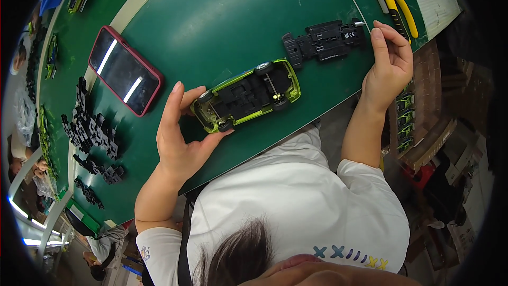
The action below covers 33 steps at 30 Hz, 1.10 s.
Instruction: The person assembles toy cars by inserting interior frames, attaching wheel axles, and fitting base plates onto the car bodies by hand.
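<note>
The green mat (222, 16) bears everything. At eleven o'clock lies a phone (124, 70). Near centre rests the upturned green car (246, 95), its front end clamped between the left hand's (180, 137) thumb and fingers. At two o'clock, the right hand (389, 66) touches the black chassis (324, 41), fingers loosely curled, gripping nothing visible.

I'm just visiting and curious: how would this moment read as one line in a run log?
left hand: holds upturned green toy car | right hand: raised beside black chassis plate | phone: lying on green mat
</note>
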{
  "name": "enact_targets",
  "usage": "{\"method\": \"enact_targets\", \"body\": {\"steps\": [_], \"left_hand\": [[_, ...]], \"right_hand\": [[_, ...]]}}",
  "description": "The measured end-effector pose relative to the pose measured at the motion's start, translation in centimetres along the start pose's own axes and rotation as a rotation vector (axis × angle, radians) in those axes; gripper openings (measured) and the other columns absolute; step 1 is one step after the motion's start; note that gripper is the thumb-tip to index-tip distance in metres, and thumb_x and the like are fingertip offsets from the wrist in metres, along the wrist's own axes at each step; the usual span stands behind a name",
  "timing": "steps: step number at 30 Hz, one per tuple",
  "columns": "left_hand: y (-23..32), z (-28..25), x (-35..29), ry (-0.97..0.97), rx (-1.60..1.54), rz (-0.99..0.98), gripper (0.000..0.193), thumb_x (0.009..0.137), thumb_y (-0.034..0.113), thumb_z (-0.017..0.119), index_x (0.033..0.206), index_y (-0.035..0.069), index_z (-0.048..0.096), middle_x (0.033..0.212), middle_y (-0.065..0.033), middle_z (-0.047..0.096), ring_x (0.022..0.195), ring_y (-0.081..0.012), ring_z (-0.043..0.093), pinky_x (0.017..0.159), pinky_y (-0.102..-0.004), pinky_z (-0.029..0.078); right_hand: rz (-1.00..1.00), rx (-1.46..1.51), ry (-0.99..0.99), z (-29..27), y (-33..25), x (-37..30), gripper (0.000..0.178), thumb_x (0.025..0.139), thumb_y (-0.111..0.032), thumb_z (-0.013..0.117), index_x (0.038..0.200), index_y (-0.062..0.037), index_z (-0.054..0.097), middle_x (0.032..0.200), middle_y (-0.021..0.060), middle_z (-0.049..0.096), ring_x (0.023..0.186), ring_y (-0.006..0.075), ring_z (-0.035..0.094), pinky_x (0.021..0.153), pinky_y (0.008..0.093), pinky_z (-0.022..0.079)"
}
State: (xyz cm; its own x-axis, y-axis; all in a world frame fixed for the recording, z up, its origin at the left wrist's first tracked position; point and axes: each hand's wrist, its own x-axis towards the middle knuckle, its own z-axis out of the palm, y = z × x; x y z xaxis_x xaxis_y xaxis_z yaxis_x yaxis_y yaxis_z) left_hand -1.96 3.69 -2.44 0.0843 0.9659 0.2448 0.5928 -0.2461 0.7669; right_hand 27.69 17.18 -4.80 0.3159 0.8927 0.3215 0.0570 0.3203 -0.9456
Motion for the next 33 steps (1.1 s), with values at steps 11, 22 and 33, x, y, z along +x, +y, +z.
{"method": "enact_targets", "body": {"steps": [11, 22, 33], "left_hand": [[-0.1, -0.24, 0.02, -0.035, -0.039, -0.015, 0.1, 0.064, 0.006, 0.088, 0.143, -0.003, 0.027, 0.114, -0.0237, 0.062, 0.095, -0.0281, 0.066, 0.082, -0.0339, 0.054], [-0.36, -0.43, -0.49, -0.112, -0.025, -0.012, 0.1, 0.068, -0.001, 0.082, 0.146, 0.0, 0.02, 0.125, -0.0245, 0.054, 0.108, -0.0287, 0.059, 0.089, -0.0351, 0.05], [-0.43, 0.1, -0.16, -0.033, -0.03, 0.016, 0.097, 0.062, -0.003, 0.084, 0.141, -0.004, 0.028, 0.117, -0.0249, 0.061, 0.099, -0.0298, 0.064, 0.08, -0.0335, 0.054]], "right_hand": [[0.013, -0.017, 0.023, -0.09, 0.06, 0.28, 0.015, 0.082, 0.007, 0.069, 0.095, 0.0034, 0.063, 0.099, 0.0143, 0.067, 0.088, 0.0149, 0.065, 0.081, 0.0231, 0.053], [0.029, -0.035, 0.036, -0.05, 0.19, 0.16, 0.015, 0.083, 0.007, 0.068, 0.096, 0.0037, 0.063, 0.099, 0.0151, 0.068, 0.088, 0.0156, 0.065, 0.081, 0.0234, 0.054], [0.012, -0.037, 0.016, -0.38, 0.13, 0.23, 0.017, 0.082, 0.009, 0.067, 0.097, 0.0041, 0.062, 0.101, 0.0153, 0.067, 0.09, 0.0164, 0.065, 0.082, 0.0249, 0.053]]}}
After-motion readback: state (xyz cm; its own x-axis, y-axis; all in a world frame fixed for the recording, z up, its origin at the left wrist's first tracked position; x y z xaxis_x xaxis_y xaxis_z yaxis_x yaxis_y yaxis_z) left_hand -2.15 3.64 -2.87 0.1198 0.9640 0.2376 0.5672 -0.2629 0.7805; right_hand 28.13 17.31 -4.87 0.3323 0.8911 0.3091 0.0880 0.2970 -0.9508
